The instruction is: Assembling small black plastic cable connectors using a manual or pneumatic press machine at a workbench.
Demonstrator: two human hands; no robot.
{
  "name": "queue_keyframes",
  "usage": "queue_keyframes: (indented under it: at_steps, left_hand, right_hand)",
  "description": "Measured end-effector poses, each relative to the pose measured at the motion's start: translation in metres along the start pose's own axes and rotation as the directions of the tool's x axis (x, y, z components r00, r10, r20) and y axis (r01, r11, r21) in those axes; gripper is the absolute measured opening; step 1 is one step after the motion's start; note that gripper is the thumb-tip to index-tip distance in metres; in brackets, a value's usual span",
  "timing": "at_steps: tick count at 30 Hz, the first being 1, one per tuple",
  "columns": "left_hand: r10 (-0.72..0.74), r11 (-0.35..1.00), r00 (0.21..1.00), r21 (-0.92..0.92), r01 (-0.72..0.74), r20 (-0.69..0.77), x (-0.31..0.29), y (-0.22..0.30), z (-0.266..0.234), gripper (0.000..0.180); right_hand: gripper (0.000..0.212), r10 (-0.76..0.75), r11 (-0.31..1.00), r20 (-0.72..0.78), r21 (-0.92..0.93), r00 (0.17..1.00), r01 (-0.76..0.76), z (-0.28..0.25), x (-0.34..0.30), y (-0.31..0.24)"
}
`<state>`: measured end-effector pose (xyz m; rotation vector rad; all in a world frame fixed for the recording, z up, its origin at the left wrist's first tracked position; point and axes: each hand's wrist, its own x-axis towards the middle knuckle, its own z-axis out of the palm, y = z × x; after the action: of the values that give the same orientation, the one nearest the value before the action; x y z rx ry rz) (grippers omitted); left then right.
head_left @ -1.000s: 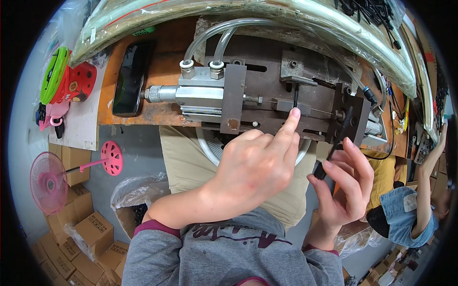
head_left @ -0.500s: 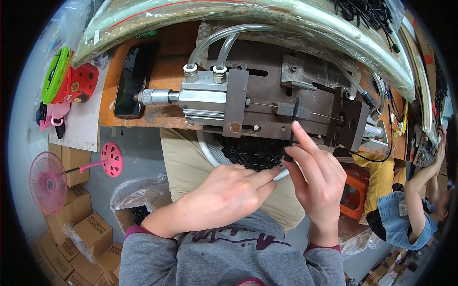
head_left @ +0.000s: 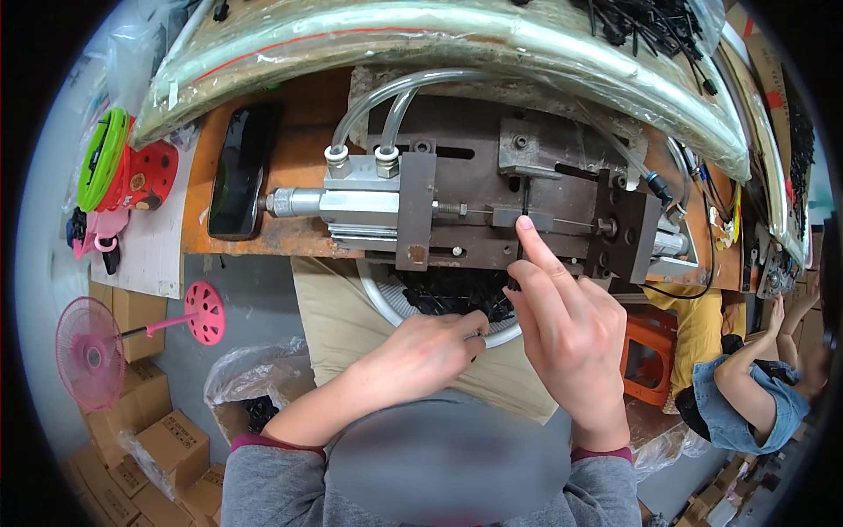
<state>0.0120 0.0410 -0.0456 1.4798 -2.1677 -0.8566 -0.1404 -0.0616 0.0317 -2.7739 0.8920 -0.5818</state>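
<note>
My right hand (head_left: 575, 329) pinches the lower end of a thin black plastic rod (head_left: 526, 189) between thumb and fingers. Its stretched index fingertip presses the rod where it crosses a small grey metal block (head_left: 505, 217) in the middle of a bench fixture (head_left: 465, 189). The rod's far end reaches a metal stop bracket (head_left: 525, 145). Thin metal pins run toward the block from both sides. My left hand (head_left: 426, 351) is closed beside the near rim of a white basket (head_left: 379, 303) of black plastic pieces (head_left: 457, 290); what its fingers hold, if anything, is hidden.
A silver air cylinder (head_left: 360, 206) with clear hoses (head_left: 386, 88) sits at the fixture's left, near a phone (head_left: 241, 176). Plastic-wrapped padding (head_left: 439, 39) arches behind. A pink fan (head_left: 90, 351) and cardboard boxes (head_left: 171, 443) stand left. Another person (head_left: 742, 386) works at far right.
The rod has moved away from me onto the block and up to the bracket, with my right index finger now pressing it. My left hand has drawn back from the right hand, its fingers curling.
</note>
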Motion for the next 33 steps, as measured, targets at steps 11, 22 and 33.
queue_keyframes:
  at_steps: [11, 22, 33]
  left_hand:
    - [-0.023, 0.998, 0.979, -0.068, 0.009, -0.204, -0.008, 0.005, -0.011, 0.042]
    - [0.155, 0.987, 0.903, 0.025, -0.158, -0.4, -0.012, 0.013, -0.012, 0.026]
    - [0.05, 0.998, 0.806, -0.011, -0.07, -0.59, -0.045, -0.008, -0.019, 0.023]
  right_hand:
    - [0.018, -0.093, 0.994, -0.478, -0.096, 0.874, 0.054, -0.069, 0.09, 0.061]
    - [0.048, -0.293, 0.74, 0.145, -0.592, 0.945, 0.32, -0.065, 0.241, 0.056]
    - [0.047, -0.471, 0.815, 0.24, -0.251, 0.849, 0.523, -0.06, 0.226, 0.058]
